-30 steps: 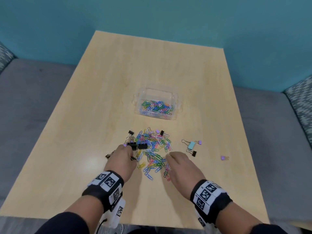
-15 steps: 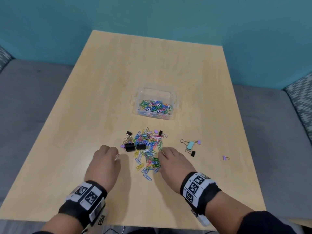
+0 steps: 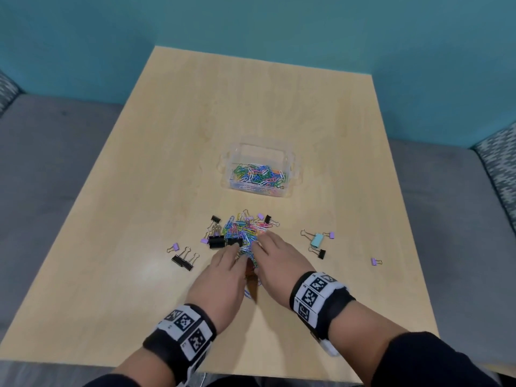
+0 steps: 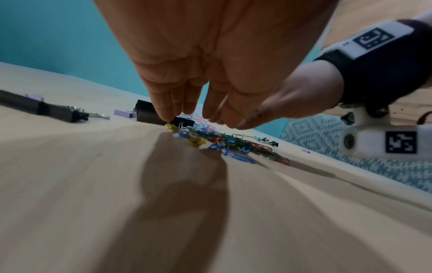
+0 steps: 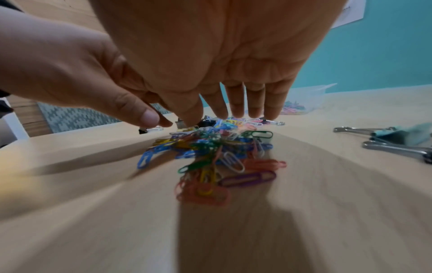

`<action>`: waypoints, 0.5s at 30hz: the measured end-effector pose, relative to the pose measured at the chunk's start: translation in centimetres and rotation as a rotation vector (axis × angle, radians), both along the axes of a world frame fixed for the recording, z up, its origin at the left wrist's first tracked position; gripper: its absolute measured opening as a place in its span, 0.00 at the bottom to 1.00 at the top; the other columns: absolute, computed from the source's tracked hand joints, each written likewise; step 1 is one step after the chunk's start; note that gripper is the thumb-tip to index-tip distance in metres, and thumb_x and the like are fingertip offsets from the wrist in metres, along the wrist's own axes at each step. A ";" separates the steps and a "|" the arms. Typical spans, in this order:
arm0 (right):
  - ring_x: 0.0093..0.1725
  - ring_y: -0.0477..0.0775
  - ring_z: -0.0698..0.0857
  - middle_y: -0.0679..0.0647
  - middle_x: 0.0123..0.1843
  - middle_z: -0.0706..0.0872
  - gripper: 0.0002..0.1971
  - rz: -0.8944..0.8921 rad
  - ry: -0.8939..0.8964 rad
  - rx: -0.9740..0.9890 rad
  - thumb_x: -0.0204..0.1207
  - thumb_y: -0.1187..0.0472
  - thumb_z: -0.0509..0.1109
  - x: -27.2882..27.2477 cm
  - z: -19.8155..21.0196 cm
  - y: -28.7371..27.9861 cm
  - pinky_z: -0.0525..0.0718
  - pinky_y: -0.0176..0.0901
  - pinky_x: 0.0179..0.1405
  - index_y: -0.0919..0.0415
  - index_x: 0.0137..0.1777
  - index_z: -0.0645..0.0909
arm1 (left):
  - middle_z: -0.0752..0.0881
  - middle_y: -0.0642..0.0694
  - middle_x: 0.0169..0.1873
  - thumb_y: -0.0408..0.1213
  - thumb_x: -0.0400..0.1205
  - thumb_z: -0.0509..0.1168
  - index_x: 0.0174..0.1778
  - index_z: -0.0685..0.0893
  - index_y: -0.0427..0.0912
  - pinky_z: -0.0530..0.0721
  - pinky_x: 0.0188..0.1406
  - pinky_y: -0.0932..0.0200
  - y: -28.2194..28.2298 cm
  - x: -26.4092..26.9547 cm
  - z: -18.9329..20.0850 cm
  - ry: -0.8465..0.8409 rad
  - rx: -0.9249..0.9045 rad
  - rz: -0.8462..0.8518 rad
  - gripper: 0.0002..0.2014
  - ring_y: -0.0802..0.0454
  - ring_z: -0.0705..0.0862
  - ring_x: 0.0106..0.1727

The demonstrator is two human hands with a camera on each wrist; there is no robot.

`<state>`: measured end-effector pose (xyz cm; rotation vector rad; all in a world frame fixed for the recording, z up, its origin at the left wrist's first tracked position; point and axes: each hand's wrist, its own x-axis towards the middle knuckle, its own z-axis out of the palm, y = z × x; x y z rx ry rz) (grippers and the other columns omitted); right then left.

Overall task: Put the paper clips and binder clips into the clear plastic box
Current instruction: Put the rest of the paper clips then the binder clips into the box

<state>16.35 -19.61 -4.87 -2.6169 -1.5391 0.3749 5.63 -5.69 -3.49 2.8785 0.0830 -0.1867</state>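
The left hand (image 3: pixel 223 277) and the right hand (image 3: pixel 282 263) lie side by side with fingers (image 5: pixel 236 103) straight, tips down on the pile of paper clips (image 3: pixel 245 233), and neither hand holds anything. Black binder clips (image 3: pixel 217 242) sit just left of the pile, and more binder clips lie apart on the table (image 3: pixel 139 219). The clear plastic box (image 3: pixel 261 171) stands farther back with paper clips in it.
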 end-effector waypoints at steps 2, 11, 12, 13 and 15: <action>0.77 0.70 0.66 0.67 0.76 0.70 0.29 0.019 0.009 -0.019 0.76 0.57 0.64 0.4 -0.5 0.9 0.71 0.61 0.74 0.68 0.76 0.66 | 0.84 0.36 0.61 0.37 0.63 0.78 0.59 0.84 0.36 0.82 0.62 0.50 0.0 0.7 0.2 0.026 0.052 -0.041 0.27 0.41 0.83 0.63; 0.69 0.68 0.74 0.63 0.68 0.76 0.29 0.046 0.027 -0.094 0.71 0.54 0.71 -2.0 0.1 -0.8 0.82 0.57 0.59 0.66 0.70 0.71 | 0.79 0.34 0.67 0.41 0.73 0.71 0.60 0.82 0.36 0.79 0.66 0.43 2.0 -0.7 -1.2 0.095 0.047 0.021 0.21 0.36 0.76 0.70; 0.67 0.67 0.75 0.62 0.66 0.77 0.28 0.048 0.010 -0.071 0.70 0.55 0.71 -2.0 0.2 -0.6 0.83 0.56 0.57 0.65 0.68 0.73 | 0.79 0.35 0.67 0.40 0.75 0.66 0.60 0.82 0.37 0.79 0.66 0.44 2.1 -0.8 -1.0 0.066 0.045 0.028 0.19 0.37 0.77 0.69; 0.67 0.66 0.75 0.61 0.66 0.78 0.28 0.049 -0.006 -0.052 0.69 0.57 0.71 -1.9 0.3 -0.3 0.83 0.56 0.58 0.65 0.68 0.73 | 0.80 0.36 0.65 0.40 0.76 0.60 0.59 0.82 0.37 0.80 0.66 0.45 2.2 -0.7 -1.0 0.053 0.030 0.029 0.18 0.38 0.77 0.68; 0.71 0.69 0.73 0.63 0.70 0.76 0.30 0.044 -0.003 -0.039 0.70 0.57 0.71 -1.7 0.2 0.5 0.80 0.59 0.64 0.67 0.71 0.71 | 0.81 0.39 0.63 0.39 0.76 0.52 0.59 0.82 0.39 0.81 0.62 0.47 2.0 -0.5 -1.2 0.039 -0.008 0.011 0.21 0.40 0.78 0.65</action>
